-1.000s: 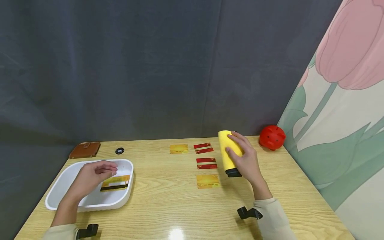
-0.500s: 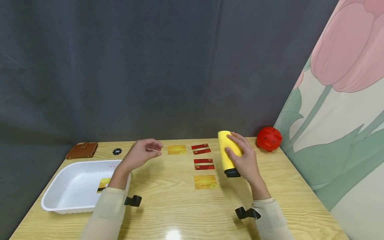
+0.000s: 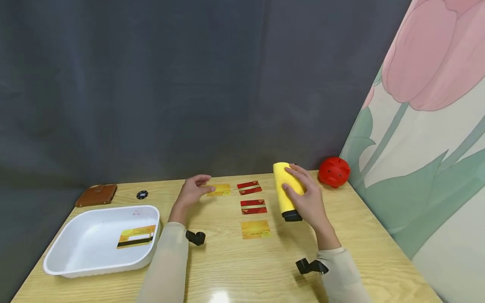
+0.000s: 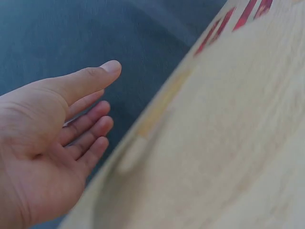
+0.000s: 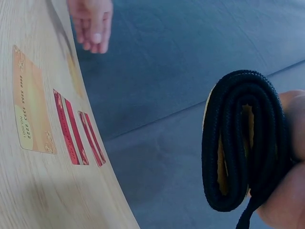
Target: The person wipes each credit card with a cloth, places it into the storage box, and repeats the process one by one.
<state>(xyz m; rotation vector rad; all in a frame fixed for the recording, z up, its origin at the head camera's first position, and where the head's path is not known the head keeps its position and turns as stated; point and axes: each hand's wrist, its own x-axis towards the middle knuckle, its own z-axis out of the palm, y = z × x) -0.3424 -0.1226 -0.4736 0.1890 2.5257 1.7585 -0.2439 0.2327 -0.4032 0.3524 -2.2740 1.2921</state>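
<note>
My right hand (image 3: 308, 200) grips a rolled yellow cloth (image 3: 284, 185) with a black edge, held up off the table; its coiled black end (image 5: 243, 143) fills the right side of the right wrist view. Over the far part of the table, my left hand (image 3: 190, 192) holds nothing, its fingers (image 4: 90, 126) loosely bent and the thumb apart from them. Nearest to it is the far gold card (image 3: 221, 190), partly covered by the thumb in the head view. Two red striped cards (image 3: 249, 187) (image 3: 254, 206) and a nearer gold card (image 3: 256, 229) lie between the hands.
A white plastic tray (image 3: 91, 269) at the left contains a gold card (image 3: 136, 236) with a black stripe. Behind it are a brown wallet (image 3: 96, 195) and a black chip (image 3: 142, 195). A red piggy bank (image 3: 334, 172) stands at the back right, before a dark curtain (image 3: 170, 84).
From above the white tray, my left hand has moved right and away to the far gold card. The right hand keeps its hold on the rolled cloth. The head view has shifted slightly.
</note>
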